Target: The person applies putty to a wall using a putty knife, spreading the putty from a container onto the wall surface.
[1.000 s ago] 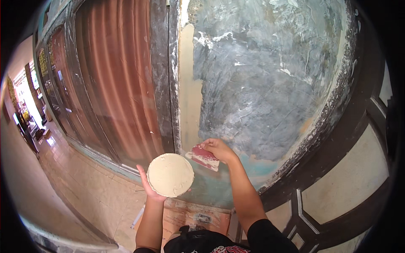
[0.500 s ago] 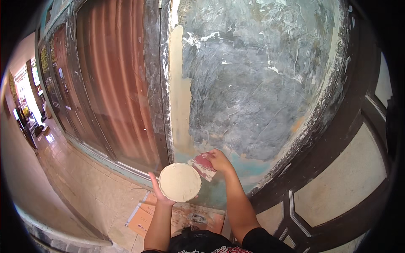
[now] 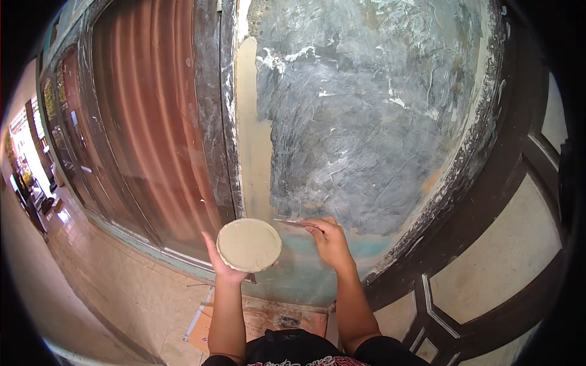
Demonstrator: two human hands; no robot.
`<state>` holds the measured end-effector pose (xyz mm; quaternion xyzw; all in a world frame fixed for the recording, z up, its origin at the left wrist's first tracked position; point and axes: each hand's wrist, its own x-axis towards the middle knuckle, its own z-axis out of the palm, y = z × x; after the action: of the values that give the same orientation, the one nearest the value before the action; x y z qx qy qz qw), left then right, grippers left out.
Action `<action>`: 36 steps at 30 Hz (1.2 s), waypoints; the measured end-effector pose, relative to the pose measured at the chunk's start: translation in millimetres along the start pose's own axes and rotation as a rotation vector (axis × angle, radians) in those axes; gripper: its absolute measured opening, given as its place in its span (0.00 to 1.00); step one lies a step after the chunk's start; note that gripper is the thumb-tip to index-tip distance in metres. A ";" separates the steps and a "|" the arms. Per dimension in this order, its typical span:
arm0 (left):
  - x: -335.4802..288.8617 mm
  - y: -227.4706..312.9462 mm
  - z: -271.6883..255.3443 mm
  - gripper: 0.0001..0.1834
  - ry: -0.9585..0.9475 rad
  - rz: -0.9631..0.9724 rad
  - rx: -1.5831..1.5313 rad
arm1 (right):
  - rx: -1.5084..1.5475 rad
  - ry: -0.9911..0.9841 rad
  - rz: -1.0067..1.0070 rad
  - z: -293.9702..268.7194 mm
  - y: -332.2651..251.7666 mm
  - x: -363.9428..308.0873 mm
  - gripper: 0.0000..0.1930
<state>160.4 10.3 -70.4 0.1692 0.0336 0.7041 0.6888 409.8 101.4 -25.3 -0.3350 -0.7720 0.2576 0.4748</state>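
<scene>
My left hand (image 3: pixel 227 269) supports a round, shallow container (image 3: pixel 251 270) from beneath, with the thumb up along its left side and most fingers hidden under it. Smooth beige putty (image 3: pixel 249 244) covers its top. To its right, my right hand (image 3: pixel 331 241) grips a putty scraper (image 3: pixel 292 223), whose thin blade is seen nearly edge-on and points left. The blade is close to the lower part of the grey wall (image 3: pixel 354 134); whether it touches cannot be told. A beige putty strip (image 3: pixel 255 146) runs down the wall's left side.
Left of the wall stands a dark-framed window (image 3: pixel 143 122) with a reddish curtain. Dark wooden panelling with pale insets (image 3: pixel 500 262) rises on the right. An orange cardboard sheet (image 3: pixel 256 323) lies on the tiled floor (image 3: pixel 140 287) below my hands.
My right hand has turned the scraper from showing its broad face to nearly edge-on, and shifted slightly right. My left hand has raised the putty container a little and moved it left.
</scene>
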 end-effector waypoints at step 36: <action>30.5 74.0 13.9 0.64 -0.177 -0.190 0.136 | -0.339 0.061 -0.343 27.6 -57.3 8.5 0.26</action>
<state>93.6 34.1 -30.7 0.2729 0.0363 0.6142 0.7395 366.4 68.8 9.0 -0.2815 -0.8350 0.0299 0.4718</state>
